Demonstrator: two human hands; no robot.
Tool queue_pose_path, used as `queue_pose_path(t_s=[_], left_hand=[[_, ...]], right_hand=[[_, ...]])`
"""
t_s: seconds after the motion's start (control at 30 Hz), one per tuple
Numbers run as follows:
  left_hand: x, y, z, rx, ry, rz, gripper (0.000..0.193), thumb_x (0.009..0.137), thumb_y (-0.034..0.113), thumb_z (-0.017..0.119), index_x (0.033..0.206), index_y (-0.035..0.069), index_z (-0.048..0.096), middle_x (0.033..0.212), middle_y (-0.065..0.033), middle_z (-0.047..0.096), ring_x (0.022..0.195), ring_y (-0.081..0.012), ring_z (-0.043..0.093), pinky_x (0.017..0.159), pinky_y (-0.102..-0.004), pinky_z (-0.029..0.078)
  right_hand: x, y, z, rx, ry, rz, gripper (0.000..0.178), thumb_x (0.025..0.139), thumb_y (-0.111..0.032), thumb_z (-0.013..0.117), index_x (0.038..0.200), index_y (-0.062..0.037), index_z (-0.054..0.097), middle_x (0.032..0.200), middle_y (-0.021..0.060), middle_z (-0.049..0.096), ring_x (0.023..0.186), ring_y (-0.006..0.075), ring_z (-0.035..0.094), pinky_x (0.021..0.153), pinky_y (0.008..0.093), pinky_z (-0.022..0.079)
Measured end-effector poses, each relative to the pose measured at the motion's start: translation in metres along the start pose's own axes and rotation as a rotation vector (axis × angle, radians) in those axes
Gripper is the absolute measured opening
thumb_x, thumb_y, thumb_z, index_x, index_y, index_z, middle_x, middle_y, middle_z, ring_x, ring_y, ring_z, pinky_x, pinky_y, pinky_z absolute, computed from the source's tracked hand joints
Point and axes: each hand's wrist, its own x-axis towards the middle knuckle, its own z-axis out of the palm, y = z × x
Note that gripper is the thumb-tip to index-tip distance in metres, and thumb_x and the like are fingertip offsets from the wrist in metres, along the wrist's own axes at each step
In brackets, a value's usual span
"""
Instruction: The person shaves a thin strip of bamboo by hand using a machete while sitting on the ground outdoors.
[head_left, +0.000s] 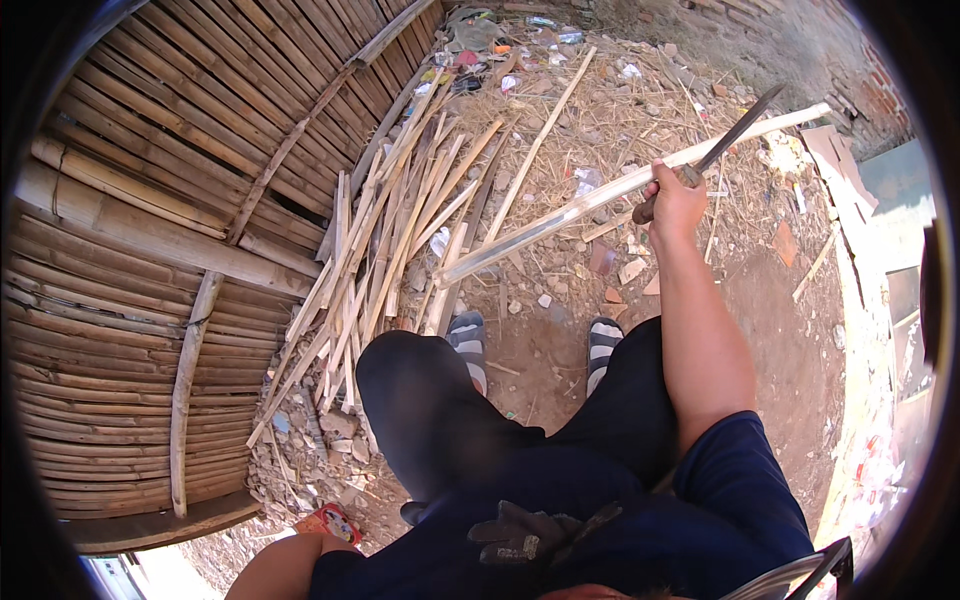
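Observation:
My right hand [678, 205] is closed around a machete; its dark blade [742, 128] slants up to the right, and the brown handle [645, 212] pokes out at the left of my fist. A long pale bamboo slat [560, 222] runs diagonally past the same hand, from near my feet toward the wall at the upper right. My fingers touch the slat, but whether they grip it too I cannot tell. Only part of my left arm [285, 568] shows at the lower left edge; its hand is out of view.
A heap of split bamboo slats [405, 215] lies left of my feet, beside a bamboo-slat panel [130, 290]. Another slat [540, 145] lies farther ahead. Rubble, straw and litter [480, 40] cover the ground up to a brick wall [740, 35]. Pale boards [845, 180] are on the right.

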Motion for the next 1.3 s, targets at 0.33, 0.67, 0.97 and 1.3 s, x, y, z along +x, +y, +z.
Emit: queue_pose_path(t_s=[0.33,0.67,0.97,1.3], left_hand=[[-0.116,0.128,-0.002,-0.303,-0.355,-0.834,0.051,0.112,0.055,0.034,0.082,0.016,0.045,0.074,0.0010,0.040,0.062,-0.0171,0.042,0.060,-0.0345,0.034],[-0.164,0.147,0.043,-1.053,-0.520,-0.780,0.073,0.101,0.075,0.043,0.086,0.007,0.066,0.078,-0.0052,0.064,0.062,-0.0219,0.062,0.053,-0.0321,0.047],[-0.217,0.130,0.136,-0.600,-0.948,-1.073,0.062,0.086,0.060,0.078,0.098,0.000,0.066,0.085,-0.0122,0.067,0.076,-0.0322,0.067,0.069,-0.0397,0.053],[-0.295,0.145,0.209,-0.281,-1.607,-1.204,0.041,0.088,0.039,0.082,0.115,0.010,0.074,0.099,-0.0162,0.075,0.093,-0.0382,0.072,0.079,-0.0462,0.056]], right_hand=[[-0.001,0.001,0.001,0.022,-0.042,-0.012,0.026,0.092,-0.003,0.077,0.101,-0.0016,0.053,0.078,0.0065,0.061,0.055,0.0137,0.057,0.049,0.0287,0.048],[-0.008,0.008,0.012,0.031,-0.099,-0.006,0.027,0.092,-0.004,0.078,0.099,-0.0042,0.052,0.077,0.0046,0.060,0.057,0.0124,0.057,0.050,0.0271,0.047],[-0.032,-0.005,0.020,0.042,-0.190,0.011,0.032,0.091,-0.007,0.080,0.104,-0.0036,0.051,0.082,0.0046,0.060,0.058,0.0124,0.058,0.052,0.0272,0.046],[-0.049,-0.017,0.027,0.050,-0.264,-0.022,0.030,0.092,-0.010,0.081,0.103,-0.0067,0.053,0.082,0.0039,0.062,0.060,0.0111,0.060,0.054,0.0273,0.047]])
